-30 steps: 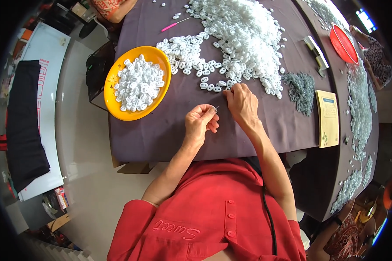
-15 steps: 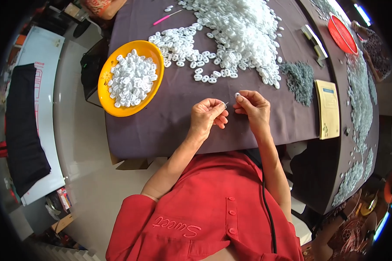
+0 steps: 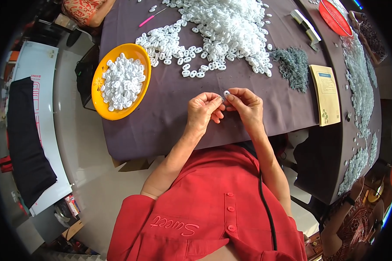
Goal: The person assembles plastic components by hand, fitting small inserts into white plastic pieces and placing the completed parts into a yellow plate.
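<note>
My two hands meet over the near part of the cloth-covered table (image 3: 170,126). Between thumb and forefinger my right hand (image 3: 248,108) pinches a small white oval piece (image 3: 226,93). Close against it, my left hand (image 3: 202,112) is closed in a pinch on something small and thin, which its fingertips mostly hide. To the left, a yellow plate (image 3: 98,82) holds many white two-hole oval pieces (image 3: 123,82). More of these pieces lie in a large heap (image 3: 231,35) beyond my hands, with a loose row along its near edge.
A pink-handled hook tool (image 3: 147,20) lies at the far left. On the right are a pile of grey short strands (image 3: 293,68), a tan booklet (image 3: 326,95) and a white-and-black tool (image 3: 305,27). A red basket (image 3: 335,18) stands farther off. Other people sit around the tables.
My hands have come together, the right one moving left toward the left one, so the white piece now touches or nearly touches the left fingertips. The view has shifted slightly.
</note>
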`<state>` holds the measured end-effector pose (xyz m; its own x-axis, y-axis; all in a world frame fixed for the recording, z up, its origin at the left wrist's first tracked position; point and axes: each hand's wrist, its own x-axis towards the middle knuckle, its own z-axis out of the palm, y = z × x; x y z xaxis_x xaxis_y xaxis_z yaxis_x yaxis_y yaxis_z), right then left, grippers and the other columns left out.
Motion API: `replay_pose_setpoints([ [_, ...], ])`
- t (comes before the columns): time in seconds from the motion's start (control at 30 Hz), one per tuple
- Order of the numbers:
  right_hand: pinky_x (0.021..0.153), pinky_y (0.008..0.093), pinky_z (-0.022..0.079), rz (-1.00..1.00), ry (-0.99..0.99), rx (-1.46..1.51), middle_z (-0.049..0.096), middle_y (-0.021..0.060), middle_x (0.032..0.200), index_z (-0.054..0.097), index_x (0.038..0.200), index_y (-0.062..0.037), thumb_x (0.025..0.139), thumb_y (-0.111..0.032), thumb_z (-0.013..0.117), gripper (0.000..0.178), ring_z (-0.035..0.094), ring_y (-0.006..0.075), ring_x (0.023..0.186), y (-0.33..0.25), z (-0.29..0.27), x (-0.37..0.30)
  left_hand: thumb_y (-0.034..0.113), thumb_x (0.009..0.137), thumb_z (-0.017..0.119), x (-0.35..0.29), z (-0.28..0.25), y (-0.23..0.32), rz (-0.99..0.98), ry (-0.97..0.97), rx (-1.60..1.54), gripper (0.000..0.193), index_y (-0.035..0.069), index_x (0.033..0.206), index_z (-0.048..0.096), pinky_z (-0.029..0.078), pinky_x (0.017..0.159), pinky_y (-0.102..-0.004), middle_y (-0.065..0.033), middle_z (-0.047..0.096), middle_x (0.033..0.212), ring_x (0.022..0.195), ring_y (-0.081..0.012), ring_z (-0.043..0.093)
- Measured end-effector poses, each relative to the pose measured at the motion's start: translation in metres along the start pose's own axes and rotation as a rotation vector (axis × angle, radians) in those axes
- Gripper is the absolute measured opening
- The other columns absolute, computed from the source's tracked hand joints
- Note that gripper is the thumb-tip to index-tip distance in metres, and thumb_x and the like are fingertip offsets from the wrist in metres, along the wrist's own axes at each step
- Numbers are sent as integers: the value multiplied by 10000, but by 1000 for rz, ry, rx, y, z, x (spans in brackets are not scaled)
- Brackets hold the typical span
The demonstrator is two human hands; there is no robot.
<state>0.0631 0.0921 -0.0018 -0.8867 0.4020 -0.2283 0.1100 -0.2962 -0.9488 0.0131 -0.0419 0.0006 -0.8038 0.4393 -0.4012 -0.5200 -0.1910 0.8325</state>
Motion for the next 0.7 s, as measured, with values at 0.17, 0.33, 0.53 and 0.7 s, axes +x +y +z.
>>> replay_pose_setpoints([
  [0.17,621,214,518,-14,-39,-67,653,57,796,625,942,16,826,-33,622,125,631,104,680,1,2,-1,92,855,594,2,2,-1,46,-16,51,107,-14,873,598,428,377,-184,-89,632,702,464,-82,547],
  [0.33,626,205,503,-35,-60,-99,649,44,792,626,949,16,830,-34,620,130,619,89,688,1,4,-1,85,865,582,6,-1,-8,45,-29,-12,104,-18,881,591,411,381,-184,-100,638,706,459,-79,532],
  [0.53,657,194,479,-61,-59,-199,645,23,807,631,957,8,828,-37,618,137,581,60,721,1,2,1,102,883,557,5,3,-6,-1,-10,-72,126,-21,899,580,476,449,-213,-116,645,746,540,-121,599],
  [0.7,674,198,465,-71,-48,-300,641,4,789,633,960,5,825,-32,611,141,571,61,714,1,1,3,126,888,549,5,7,1,-59,-5,-13,147,-17,909,578,547,541,-258,-122,651,796,632,-174,652],
])
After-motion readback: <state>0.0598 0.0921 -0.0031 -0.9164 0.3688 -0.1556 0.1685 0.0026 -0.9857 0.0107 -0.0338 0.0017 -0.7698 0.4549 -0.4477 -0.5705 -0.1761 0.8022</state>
